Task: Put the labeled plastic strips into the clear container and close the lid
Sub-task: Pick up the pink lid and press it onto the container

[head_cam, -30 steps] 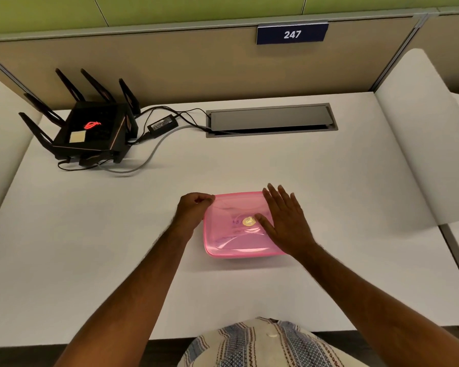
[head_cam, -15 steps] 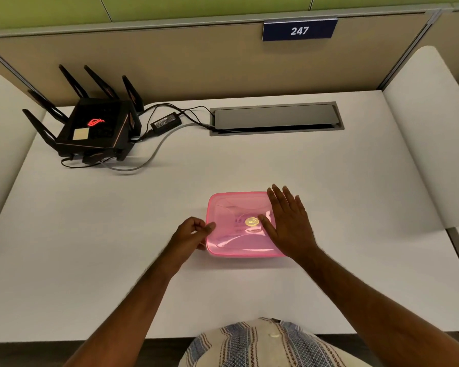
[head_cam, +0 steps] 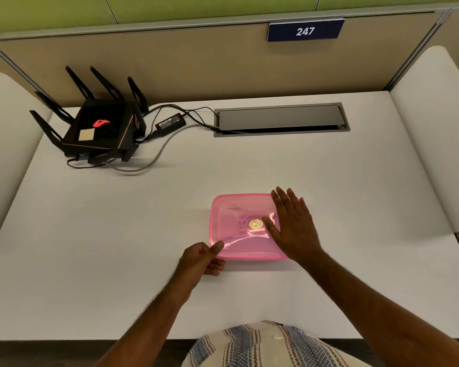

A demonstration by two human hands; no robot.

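A container with a translucent pink lid sits on the white desk, lid on top. A round gold sticker marks the lid's middle. My right hand lies flat on the lid's right half, fingers spread. My left hand pinches the lid's near-left corner, thumb on top, fingers curled under the rim. No plastic strips are visible; the container's inside is hidden by the lid.
A black router with several antennas stands at the back left, with a power brick and cables beside it. A grey cable hatch is set into the desk at the back. White side panels flank the desk.
My left hand has slid from the lid's far-left corner down along the left edge to the near-left corner. The right hand stays flat on the lid.
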